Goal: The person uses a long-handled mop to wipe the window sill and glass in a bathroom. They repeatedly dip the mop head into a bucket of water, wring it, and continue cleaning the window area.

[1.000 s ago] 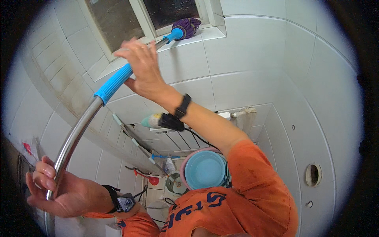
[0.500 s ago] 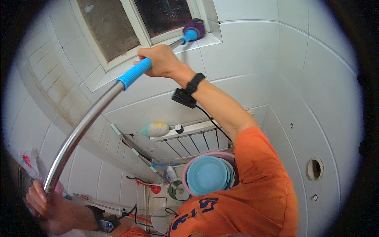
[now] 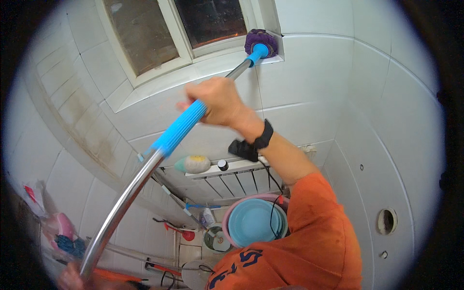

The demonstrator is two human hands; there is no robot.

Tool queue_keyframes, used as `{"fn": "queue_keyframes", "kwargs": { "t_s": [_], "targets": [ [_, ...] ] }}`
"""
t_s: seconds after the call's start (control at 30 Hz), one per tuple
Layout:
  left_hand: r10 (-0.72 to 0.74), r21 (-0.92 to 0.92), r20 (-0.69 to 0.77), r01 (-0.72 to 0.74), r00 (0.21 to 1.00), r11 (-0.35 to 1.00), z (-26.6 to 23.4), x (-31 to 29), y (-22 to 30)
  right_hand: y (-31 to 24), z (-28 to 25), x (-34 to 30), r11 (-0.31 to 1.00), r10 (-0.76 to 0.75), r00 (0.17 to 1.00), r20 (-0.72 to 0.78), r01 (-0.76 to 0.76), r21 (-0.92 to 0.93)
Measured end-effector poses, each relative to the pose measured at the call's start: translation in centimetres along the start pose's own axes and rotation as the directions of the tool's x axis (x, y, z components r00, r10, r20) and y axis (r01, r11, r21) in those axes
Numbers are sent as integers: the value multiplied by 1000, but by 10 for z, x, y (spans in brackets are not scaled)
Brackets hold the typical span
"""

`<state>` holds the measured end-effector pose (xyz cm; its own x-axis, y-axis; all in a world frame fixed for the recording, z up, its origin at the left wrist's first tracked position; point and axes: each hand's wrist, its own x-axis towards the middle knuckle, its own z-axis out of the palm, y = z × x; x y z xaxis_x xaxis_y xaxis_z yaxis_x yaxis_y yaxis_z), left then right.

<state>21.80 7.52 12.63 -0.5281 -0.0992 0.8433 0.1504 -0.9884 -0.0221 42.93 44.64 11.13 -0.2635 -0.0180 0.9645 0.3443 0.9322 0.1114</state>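
A long mop [image 3: 126, 203] runs slantwise across the view, with a shiny metal pole, blue ribbed grip and purple fluffy head [image 3: 261, 43]. The head rests in the right corner of the white window sill [image 3: 212, 66], against the frame side. My right hand [image 3: 218, 102] is closed round the pole at the upper end of the blue grip. Low at the left, my left hand [image 3: 72, 278] grips the pole's lower end, blurred and partly cut off by the dark rim.
Below the window, a white radiator [image 3: 237, 181] carries a pale bottle-shaped item [image 3: 195, 164] and a small dark-capped jar [image 3: 223, 165]. Blue basins [image 3: 253, 222] sit in a pink tub beneath. Plastic bags [image 3: 36, 198] hang at left. A round hole [image 3: 387, 221] opens in the right wall.
The mop head has slid right along the sill into the corner. Both my hands have shifted right and down in the picture, still on the pole; the view has shifted slightly too.
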Motion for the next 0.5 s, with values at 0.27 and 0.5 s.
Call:
{"fn": "queue_keyframes", "kwargs": {
  "t_s": [0.27,0.5],
  "targets": [
    [-145,-52,83,150,986,987,17,-24,-60,50,7,-7,998,56,997,-55,-59,-39],
    [222,150,58,-228,973,962,21,-25,-44,21,13,-5,997,47,992,-119,-53,-49]
  ]
}}
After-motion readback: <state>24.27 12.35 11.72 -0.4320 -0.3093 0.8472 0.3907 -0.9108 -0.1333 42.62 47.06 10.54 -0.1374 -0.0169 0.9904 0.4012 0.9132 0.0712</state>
